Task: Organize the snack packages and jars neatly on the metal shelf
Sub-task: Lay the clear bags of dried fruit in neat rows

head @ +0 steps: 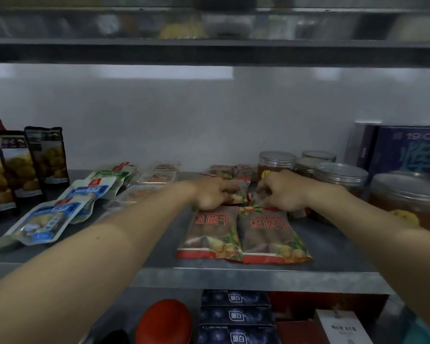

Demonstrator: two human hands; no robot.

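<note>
Dull, matt grey metal for the shelf (233,275), smooth along its front lip. Glossy, crinkled plastic film on the red-brown snack packs (271,234) and the blue-and-white pouches (42,222). Clear plastic for the jars (392,207), under smooth lids (341,173) with a faint sheen.

Brown pkts (210,232): 桂圆干; blue box (407,155): 19:00.
</note>
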